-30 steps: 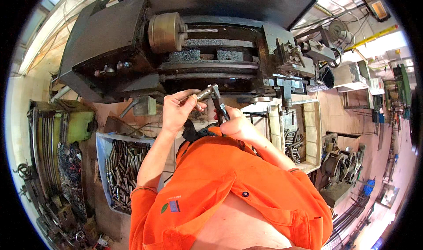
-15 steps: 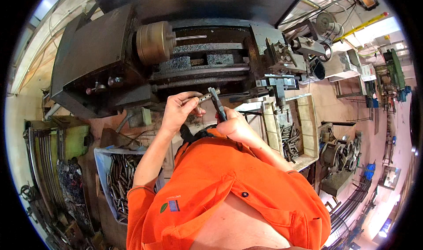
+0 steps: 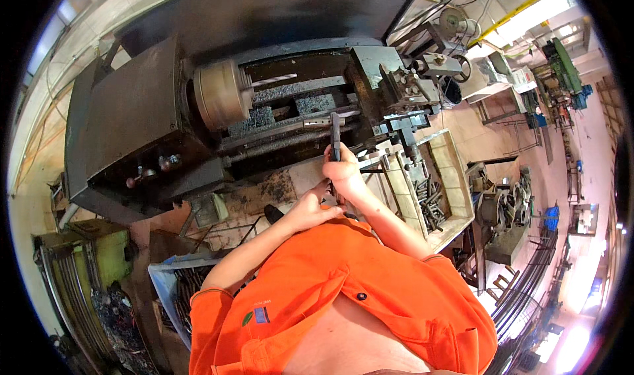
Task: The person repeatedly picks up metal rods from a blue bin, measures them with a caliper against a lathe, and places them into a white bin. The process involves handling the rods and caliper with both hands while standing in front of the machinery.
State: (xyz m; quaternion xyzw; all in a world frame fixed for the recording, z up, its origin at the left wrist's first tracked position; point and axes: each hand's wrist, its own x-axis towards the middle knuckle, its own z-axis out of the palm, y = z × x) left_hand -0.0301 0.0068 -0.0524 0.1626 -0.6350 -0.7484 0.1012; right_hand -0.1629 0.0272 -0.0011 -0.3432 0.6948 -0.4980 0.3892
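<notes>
Where right hand [image 3: 345, 174] grips, tool [image 3: 335, 135] half-hidden.

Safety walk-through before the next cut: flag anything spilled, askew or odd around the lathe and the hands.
Metal swarf lies scattered under the lathe and on its bed. Otherwise nothing stands out: the right hand holds a dark tool upright, the left hand just beside it.

A dark metal lathe [image 3: 152, 131] stands on a reddish floor [image 3: 475, 137]. Grey metal shavings [image 3: 264, 117] lie on its bed. Beside it, a beige tray [image 3: 456, 177] holds short metal rods [image 3: 429, 200]. A blue bin [image 3: 162, 286] of metal parts sits on the floor lower left.
</notes>
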